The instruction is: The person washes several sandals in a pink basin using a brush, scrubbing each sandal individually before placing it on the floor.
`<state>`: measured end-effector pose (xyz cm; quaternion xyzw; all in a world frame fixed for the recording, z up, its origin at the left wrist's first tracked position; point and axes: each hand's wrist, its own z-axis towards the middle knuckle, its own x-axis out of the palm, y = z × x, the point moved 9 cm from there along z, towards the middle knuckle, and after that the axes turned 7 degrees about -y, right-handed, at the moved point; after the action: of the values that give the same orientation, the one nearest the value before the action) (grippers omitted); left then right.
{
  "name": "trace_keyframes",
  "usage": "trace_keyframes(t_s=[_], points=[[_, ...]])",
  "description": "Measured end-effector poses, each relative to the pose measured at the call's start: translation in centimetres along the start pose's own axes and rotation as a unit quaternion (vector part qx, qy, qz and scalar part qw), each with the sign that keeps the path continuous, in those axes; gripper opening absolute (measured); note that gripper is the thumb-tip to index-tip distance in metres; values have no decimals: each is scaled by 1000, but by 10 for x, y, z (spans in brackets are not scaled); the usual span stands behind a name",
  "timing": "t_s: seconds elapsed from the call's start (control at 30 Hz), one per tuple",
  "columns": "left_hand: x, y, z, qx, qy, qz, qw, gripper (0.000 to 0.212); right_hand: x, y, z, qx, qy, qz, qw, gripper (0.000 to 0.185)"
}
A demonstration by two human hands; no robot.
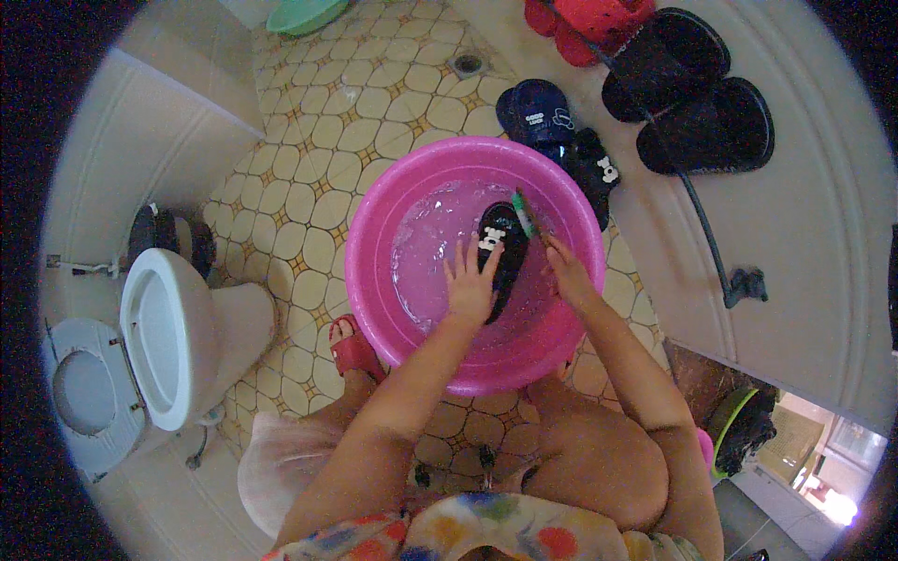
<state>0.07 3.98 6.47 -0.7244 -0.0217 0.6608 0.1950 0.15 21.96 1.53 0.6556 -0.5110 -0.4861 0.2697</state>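
In the pink plastic basin (pixel 365 196), a black slipper (pixel 511 235) with a white bear-shaped charm (pixel 491 238) lies lengthwise in shallow water (pixel 431 245). My left hand (pixel 471 284) rests over its near left part, fingers spread and thumb across the upper, holding it in place. On the other side, my right hand (pixel 567 270) grips the handle of a scrubbing brush (pixel 523 214) with green and white bristles. The brush head is at the slipper's far right edge; whether the bristles touch it is hard to tell.
Navy slippers (pixel 540 116) and another black slipper (pixel 596 168) sit just beyond the basin. Large black slippers (pixel 708 126) and red footwear (pixel 596 28) are at upper right, beside a dark hose (pixel 701 210). A floor drain (pixel 468 66) lies ahead; a toilet (pixel 165 336) stands left.
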Motion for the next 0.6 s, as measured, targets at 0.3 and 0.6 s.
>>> trace_keyframes(t_s=[0.3, 0.6], points=[[20, 42, 28, -30, 35, 43, 998, 73, 36, 28, -16, -85, 63, -188, 976, 51], [59, 40, 33, -30, 45, 36, 998, 69, 49, 12, -5, -39, 95, -231, 967, 56]])
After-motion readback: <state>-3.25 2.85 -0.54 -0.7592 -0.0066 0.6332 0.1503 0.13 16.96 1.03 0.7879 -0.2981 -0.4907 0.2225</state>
